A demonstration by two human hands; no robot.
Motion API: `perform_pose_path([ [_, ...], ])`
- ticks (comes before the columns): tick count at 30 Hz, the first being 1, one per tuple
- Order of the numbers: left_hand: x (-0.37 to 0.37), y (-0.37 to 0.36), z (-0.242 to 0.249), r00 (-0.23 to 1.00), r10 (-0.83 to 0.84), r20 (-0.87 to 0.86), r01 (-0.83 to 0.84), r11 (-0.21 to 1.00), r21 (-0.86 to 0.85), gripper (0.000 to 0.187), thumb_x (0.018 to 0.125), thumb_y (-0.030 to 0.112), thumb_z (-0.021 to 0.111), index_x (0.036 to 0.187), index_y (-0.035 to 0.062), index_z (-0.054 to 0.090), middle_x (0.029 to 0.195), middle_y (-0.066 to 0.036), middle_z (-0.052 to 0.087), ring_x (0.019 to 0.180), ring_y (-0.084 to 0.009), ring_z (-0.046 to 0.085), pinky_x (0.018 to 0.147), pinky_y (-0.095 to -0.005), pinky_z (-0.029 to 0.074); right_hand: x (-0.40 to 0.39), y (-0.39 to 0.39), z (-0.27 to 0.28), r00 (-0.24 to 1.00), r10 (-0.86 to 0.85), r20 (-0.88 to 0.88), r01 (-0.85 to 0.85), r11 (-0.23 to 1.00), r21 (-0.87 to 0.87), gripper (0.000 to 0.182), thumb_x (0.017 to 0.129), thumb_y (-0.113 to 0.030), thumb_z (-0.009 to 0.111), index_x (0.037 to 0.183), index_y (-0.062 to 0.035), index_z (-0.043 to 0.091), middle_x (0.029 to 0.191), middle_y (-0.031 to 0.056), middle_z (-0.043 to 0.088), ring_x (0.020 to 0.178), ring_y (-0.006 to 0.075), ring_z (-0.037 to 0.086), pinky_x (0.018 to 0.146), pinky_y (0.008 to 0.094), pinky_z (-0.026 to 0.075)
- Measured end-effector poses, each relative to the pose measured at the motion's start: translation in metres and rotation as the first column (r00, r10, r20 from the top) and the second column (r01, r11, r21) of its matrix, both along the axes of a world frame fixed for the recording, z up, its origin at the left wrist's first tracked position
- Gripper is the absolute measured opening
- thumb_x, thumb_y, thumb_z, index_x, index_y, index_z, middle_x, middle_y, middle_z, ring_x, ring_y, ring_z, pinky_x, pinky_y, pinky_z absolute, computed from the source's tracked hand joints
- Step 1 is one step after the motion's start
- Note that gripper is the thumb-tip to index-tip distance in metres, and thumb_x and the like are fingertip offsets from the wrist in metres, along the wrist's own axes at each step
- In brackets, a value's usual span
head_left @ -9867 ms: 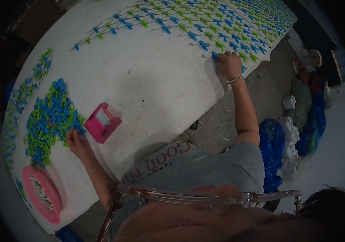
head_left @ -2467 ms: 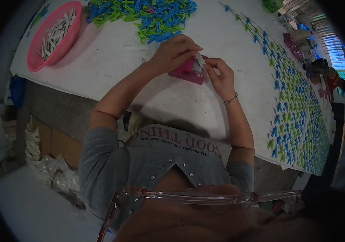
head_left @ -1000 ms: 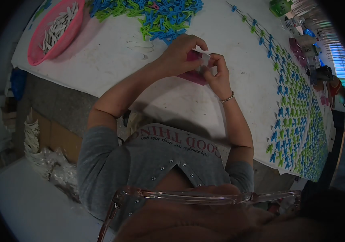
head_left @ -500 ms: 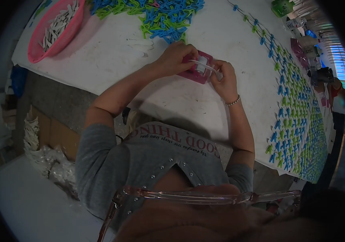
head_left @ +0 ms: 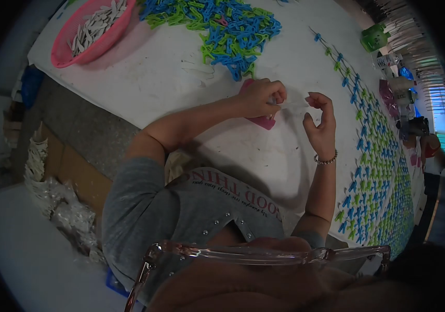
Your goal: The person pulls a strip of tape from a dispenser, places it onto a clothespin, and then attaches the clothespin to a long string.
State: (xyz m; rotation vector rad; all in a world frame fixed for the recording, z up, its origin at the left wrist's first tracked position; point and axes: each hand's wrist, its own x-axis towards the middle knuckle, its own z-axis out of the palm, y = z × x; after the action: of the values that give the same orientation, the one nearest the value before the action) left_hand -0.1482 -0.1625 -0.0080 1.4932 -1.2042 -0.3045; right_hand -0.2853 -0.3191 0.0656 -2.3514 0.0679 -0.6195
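Note:
My left hand (head_left: 264, 99) is over a pink block (head_left: 264, 121) on the white-covered table, its fingers curled in with thumb and fingertips close together. A bit of something whitish shows between them; its kind is hidden by the fingers. To the right, my right hand (head_left: 322, 119) is raised with thumb and index finger apart, and a beaded bracelet (head_left: 326, 158) circles the wrist. A faint pale streak lies between the two hands, too blurred to name. Just beyond the block lies a pile of blue and green plastic clips (head_left: 238, 39).
A pink basket (head_left: 62, 54) of white strip-like pieces (head_left: 95, 31) stands at the far left. Rows of blue and green clips on strings (head_left: 375, 171) cover the table's right side. A green bottle (head_left: 374, 38) and other containers stand at the back right, near another person (head_left: 433, 151).
My right hand has come away to the right from the pink block and opened. My left hand has moved over the block. The white strip between the hands no longer shows clearly.

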Motion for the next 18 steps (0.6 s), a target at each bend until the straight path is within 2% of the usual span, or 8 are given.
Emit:
perform_pose_path([
  [1,0.002,0.006,0.003,1.0,0.005,0.002,-0.005,1.0,-0.008,0.023,0.074,0.01,0.067,0.094,0.0092,0.057,0.081,-0.002,0.065,0.081,-0.0176,0.058,0.074,-0.0321,0.046,0.008,-0.006,0.0,0.999,0.036,-0.025,-0.034,0.997,0.066,0.036,0.072,0.003,0.06,0.108,-0.0043,0.057,0.091,0.0083,0.059,0.089,0.0222,0.056,0.084,0.0316,0.045],
  [3,0.005,0.026,0.018,0.945,0.065,-0.321,-0.025,0.992,0.125,0.026,0.076,0.007,0.066,0.099,0.0074,0.054,0.084,-0.004,0.062,0.082,-0.0119,0.057,0.072,-0.0269,0.046,0.027,-0.015,-0.008,0.996,0.071,-0.047,-0.064,0.99,0.128,0.034,0.074,0.003,0.059,0.108,-0.0039,0.058,0.093,0.0093,0.06,0.091,0.0219,0.057,0.085,0.0307,0.046],
  [5,0.004,0.034,0.012,0.938,0.06,-0.34,-0.043,0.997,0.059,0.027,0.077,0.006,0.066,0.101,0.0068,0.053,0.086,-0.004,0.06,0.081,-0.0095,0.056,0.071,-0.0246,0.046,0.054,-0.025,-0.027,0.96,0.138,-0.243,-0.141,0.99,0.007,0.036,0.075,0.008,0.055,0.109,-0.0036,0.06,0.1,0.0092,0.06,0.09,0.0158,0.058,0.082,0.0267,0.047],
  [7,0.005,0.042,0.0,0.932,0.048,-0.361,-0.054,0.999,-0.008,0.029,0.078,0.004,0.065,0.103,0.0062,0.051,0.087,-0.003,0.058,0.08,-0.0071,0.054,0.07,-0.0223,0.045,0.086,-0.019,-0.043,0.935,0.21,-0.287,-0.219,0.976,-0.002,0.034,0.075,0.008,0.054,0.107,-0.0029,0.06,0.099,0.0106,0.059,0.087,0.0177,0.06,0.077,0.0252,0.047],
  [10,0.009,0.051,-0.014,0.923,0.053,-0.382,-0.065,0.998,-0.016,0.028,0.079,0.004,0.066,0.102,0.0078,0.051,0.093,0.001,0.051,0.086,-0.0069,0.049,0.08,-0.0243,0.042,0.133,0.0,-0.046,0.905,0.202,-0.375,-0.268,0.954,-0.132,0.033,0.076,0.003,0.056,0.108,-0.0037,0.06,0.099,0.0124,0.06,0.088,0.0231,0.062,0.076,0.0293,0.049],
  [12,0.012,0.055,-0.016,0.881,0.036,-0.471,-0.061,0.997,-0.037,0.028,0.08,0.004,0.066,0.102,0.0085,0.05,0.091,0.003,0.05,0.084,-0.0059,0.047,0.079,-0.0236,0.041,0.156,0.009,-0.059,0.919,0.18,-0.351,-0.294,0.905,-0.306,0.024,0.083,-0.014,0.057,0.106,-0.008,0.061,0.095,0.0143,0.061,0.09,0.0319,0.06,0.079,0.0385,0.048],
  [16,0.026,0.057,-0.02,0.879,0.027,-0.476,-0.045,0.999,-0.028,0.03,0.079,0.004,0.067,0.103,0.0092,0.05,0.09,0.004,0.05,0.083,-0.0054,0.047,0.078,-0.0229,0.041,0.179,0.008,-0.075,0.91,0.246,-0.334,-0.364,0.86,-0.357,0.025,0.081,-0.015,0.058,0.106,-0.0095,0.059,0.096,0.0147,0.061,0.089,0.0342,0.06,0.078,0.041,0.049],
  [18,0.027,0.056,-0.017,0.861,-0.011,-0.509,-0.039,0.995,-0.088,0.032,0.079,0.003,0.067,0.105,0.0096,0.049,0.089,0.004,0.049,0.082,-0.0053,0.047,0.078,-0.0227,0.041,0.177,0.008,-0.06,0.866,0.162,-0.473,-0.366,0.85,-0.379,0.025,0.082,-0.017,0.06,0.106,-0.0093,0.057,0.094,0.0146,0.061,0.086,0.0342,0.06,0.076,0.0424,0.049],
])
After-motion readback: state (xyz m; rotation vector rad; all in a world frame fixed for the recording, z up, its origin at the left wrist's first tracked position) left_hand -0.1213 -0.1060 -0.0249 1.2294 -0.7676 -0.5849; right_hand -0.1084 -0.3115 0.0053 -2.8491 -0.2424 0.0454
